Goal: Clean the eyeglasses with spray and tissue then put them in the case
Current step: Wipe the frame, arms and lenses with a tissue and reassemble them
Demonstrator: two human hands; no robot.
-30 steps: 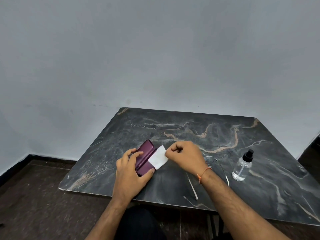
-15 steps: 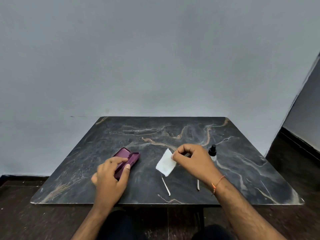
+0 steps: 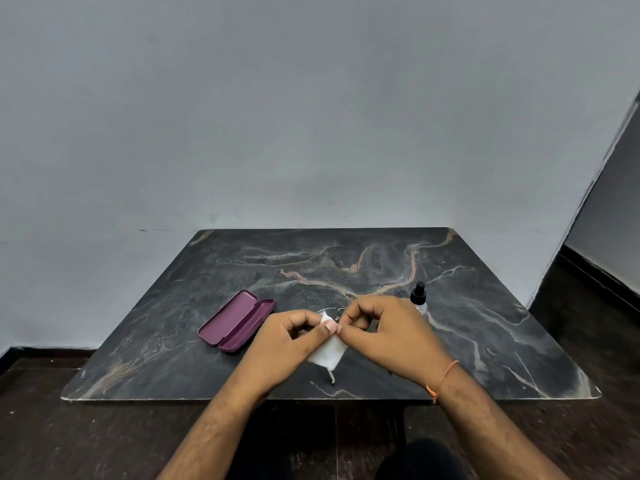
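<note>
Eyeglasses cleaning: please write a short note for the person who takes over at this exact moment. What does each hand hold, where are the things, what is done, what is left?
Left hand: pinches the white tissue.
Right hand: pinches the same tissue from the other side.
Eyeglasses: on the table beneath the hands, mostly hidden; only part of the frame and one temple tip show.
Case: open and empty, left of the hands.
Spray bottle: upright, behind the right hand.
Done: case opened, tissue in hand.
Left: whether the lenses are sprayed cannot be told; wipe them, put the eyeglasses in the case, close it.
</note>
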